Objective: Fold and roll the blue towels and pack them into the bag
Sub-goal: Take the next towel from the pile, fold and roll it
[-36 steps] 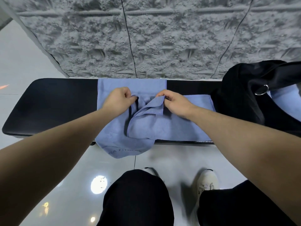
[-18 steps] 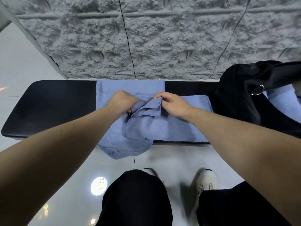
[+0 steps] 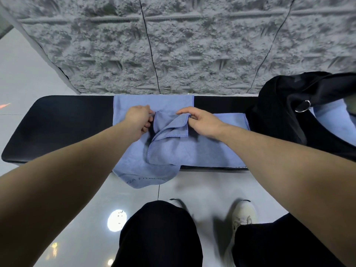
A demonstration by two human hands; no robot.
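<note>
A blue towel (image 3: 202, 151) lies across the black bench (image 3: 63, 128), its near left part hanging over the front edge. My left hand (image 3: 139, 120) grips a bunched fold of the towel near its middle. My right hand (image 3: 200, 122) pinches the raised corner of the same fold from the right. The black bag (image 3: 279, 116) sits open at the right end of the bench, with more blue towel (image 3: 331, 120) showing inside it.
A grey textured wall (image 3: 183, 45) rises right behind the bench. The glossy white floor (image 3: 67, 218) lies in front, with my black-trousered knees and a white shoe (image 3: 242, 216) below. A metal ring (image 3: 303, 106) hangs on the bag's strap.
Both hands have drawn the towel's fold slightly away from me and lifted it; the right hand's fingers are now more stretched out over the corner.
</note>
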